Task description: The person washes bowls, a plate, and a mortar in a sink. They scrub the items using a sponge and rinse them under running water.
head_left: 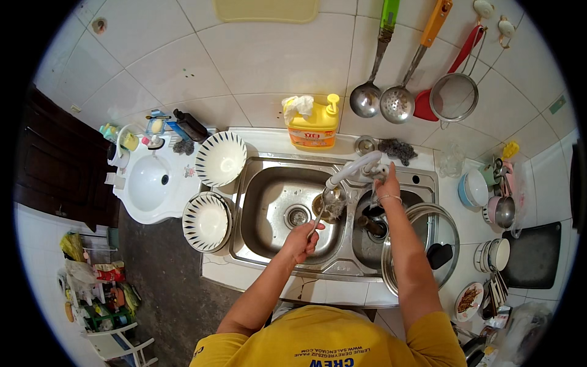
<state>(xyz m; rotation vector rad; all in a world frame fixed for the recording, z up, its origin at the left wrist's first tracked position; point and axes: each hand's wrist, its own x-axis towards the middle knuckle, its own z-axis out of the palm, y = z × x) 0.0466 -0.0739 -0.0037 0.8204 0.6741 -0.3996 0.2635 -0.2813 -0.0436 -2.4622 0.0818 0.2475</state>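
My left hand (299, 242) is closed round the thin handle of a metal ladle (334, 197). Its round bowl sits just below the spout of the white faucet (353, 169), over the large left sink basin (263, 196). Something yellowish and round (319, 204) shows partly behind the ladle; its kind is unclear. Reaching across the smaller right basin (362, 248), my right hand (387, 185) grips the faucet's handle at its base. A dark cylindrical thing (370, 225) rests in that right basin beneath my right forearm.
Stacked striped bowls (206, 221) and another striped bowl (221, 158) stand left of the sink. Behind it are a yellow pump bottle (313, 125) and a dark scouring pad (397, 150). A glass lid (449, 229) leans by my right arm. Ladles and strainers (397, 104) hang above.
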